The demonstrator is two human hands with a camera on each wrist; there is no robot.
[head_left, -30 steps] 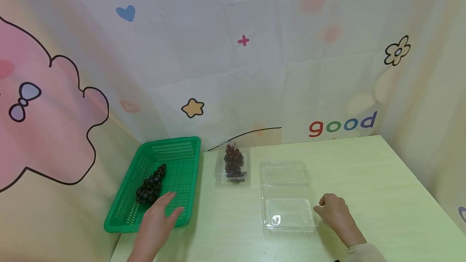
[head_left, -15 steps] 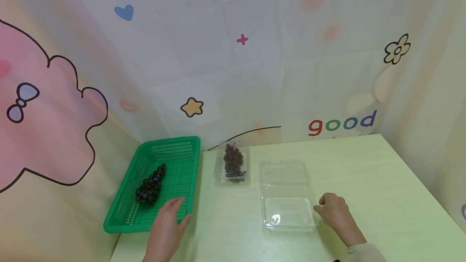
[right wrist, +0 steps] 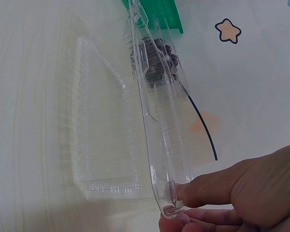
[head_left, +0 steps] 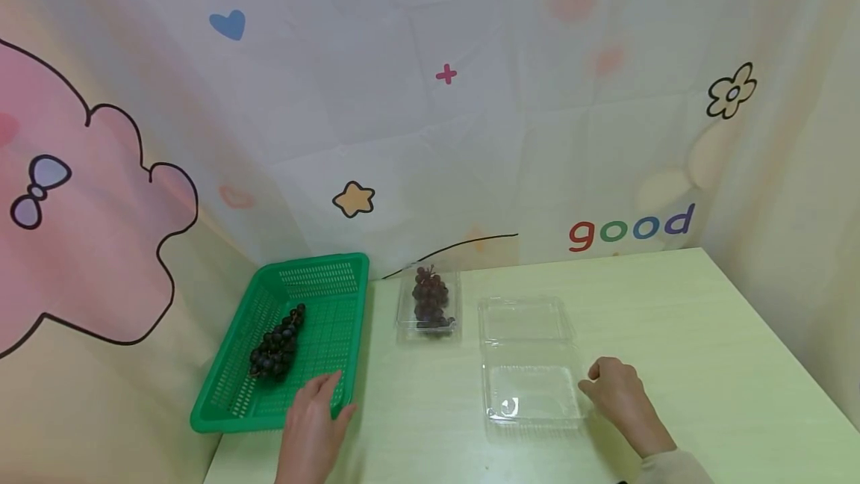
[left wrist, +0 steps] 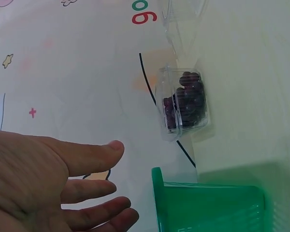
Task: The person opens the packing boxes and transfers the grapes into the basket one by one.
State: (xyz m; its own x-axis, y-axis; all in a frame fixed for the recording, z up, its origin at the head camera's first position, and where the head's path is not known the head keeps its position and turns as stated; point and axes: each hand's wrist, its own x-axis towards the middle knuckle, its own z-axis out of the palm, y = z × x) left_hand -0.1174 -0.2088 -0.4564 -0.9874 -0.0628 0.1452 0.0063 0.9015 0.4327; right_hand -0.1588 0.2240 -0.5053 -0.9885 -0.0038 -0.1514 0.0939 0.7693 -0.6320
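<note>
My left hand (head_left: 310,428) is over the near right corner of the green basket (head_left: 222,423), its fingers apart and holding nothing. In the left wrist view the thumb and fingers (left wrist: 99,155) reach toward the basket with a gap between them. A bunch of dark grapes (head_left: 277,346) lies inside the basket, left of that hand. On the table, an unfolded clear plastic clamshell box (head_left: 531,391) lies with its lid half at the back. My right hand (head_left: 617,393) pinches the box's right edge between thumb and fingers, as the right wrist view shows.
A closed clear box (head_left: 406,316) of dark red grapes (head_left: 430,297) stands at the back, between the basket and the unfolded box. Behind the pale table (head_left: 678,334) hangs a printed curtain (head_left: 470,170), which also covers both sides.
My left hand has moved right and slightly nearer, from beside the grapes to the basket's near right corner. The right hand stays at the unfolded box's edge.
</note>
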